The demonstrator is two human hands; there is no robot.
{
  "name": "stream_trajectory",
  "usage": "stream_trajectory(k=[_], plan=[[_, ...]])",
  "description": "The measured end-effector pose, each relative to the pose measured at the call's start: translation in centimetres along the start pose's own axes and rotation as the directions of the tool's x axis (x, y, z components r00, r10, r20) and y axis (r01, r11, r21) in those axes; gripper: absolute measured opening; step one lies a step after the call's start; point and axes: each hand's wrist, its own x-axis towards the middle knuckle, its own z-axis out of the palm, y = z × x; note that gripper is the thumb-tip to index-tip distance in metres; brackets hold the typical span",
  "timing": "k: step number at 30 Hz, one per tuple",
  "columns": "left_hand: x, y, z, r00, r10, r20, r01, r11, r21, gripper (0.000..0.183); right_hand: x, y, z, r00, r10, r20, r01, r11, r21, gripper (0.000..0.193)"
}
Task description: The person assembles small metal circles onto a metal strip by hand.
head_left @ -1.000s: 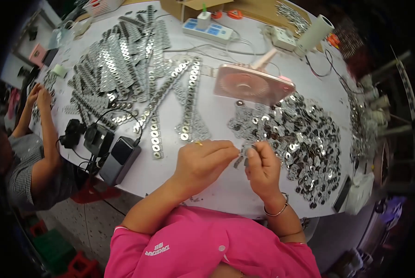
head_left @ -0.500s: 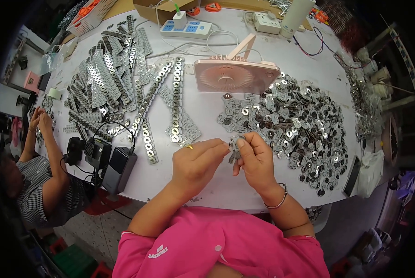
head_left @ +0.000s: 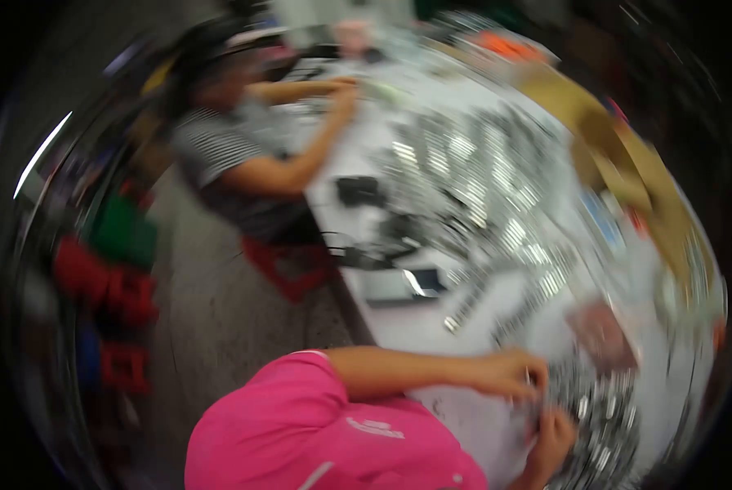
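- Reaching from a pink sleeve, the left hand [head_left: 509, 374] and right hand [head_left: 552, 437] meet at the desk's [head_left: 419, 327] near edge; blur hides their grip.
- Small shiny metal pieces [head_left: 607, 425] lie heaped just beside both hands.
- Perforated metal strips [head_left: 464, 175] cover the desk's middle.
- A seated co-worker [head_left: 235, 155] works at the far edge.

view motion-blurred | hands [head_left: 537, 408] smeared, grip unreadable | metal parts [head_left: 607, 425] indistinct
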Motion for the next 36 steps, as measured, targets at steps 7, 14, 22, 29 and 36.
stream_trajectory(k=[7, 14, 22, 29, 36], plan=[[-0.8, 0.7, -0.1, 0.989, 0.016, -0.149, -0.030, 0.995, -0.091, 0.016, 0.6, 3.1, 0.1, 0.969, 0.238, -0.069, -0.243, 0.966, -0.085, 0.027], [-0.5, 0.2, -2.3, 1.000, 0.018, 0.019, -0.014, 0.983, -0.181, 0.016, 2.0, 2.5, 0.6, 0.980, 0.196, -0.012, -0.194, 0.954, -0.227, 0.019], [-0.2, 0.9, -1.1, 1.000, -0.008, -0.023, 0.003, 0.976, -0.218, 0.016, 2.7, 4.3, -0.8, 0.667, -0.681, 0.303, 0.620, 0.281, -0.733, 0.012], [-0.9, 1.6, -0.7, 0.994, -0.065, 0.085, 0.089, 0.941, -0.326, 0.015, 0.3, 3.9, 0.4, 0.984, 0.170, -0.047, -0.171, 0.985, -0.021, 0.039], [-1.6, 2.5, -0.7, 0.994, -0.046, -0.103, 0.014, 0.956, -0.294, 0.016, 1.0, 0.5, 4.3, 0.988, -0.042, -0.150, 0.085, 0.953, 0.292, 0.019]])
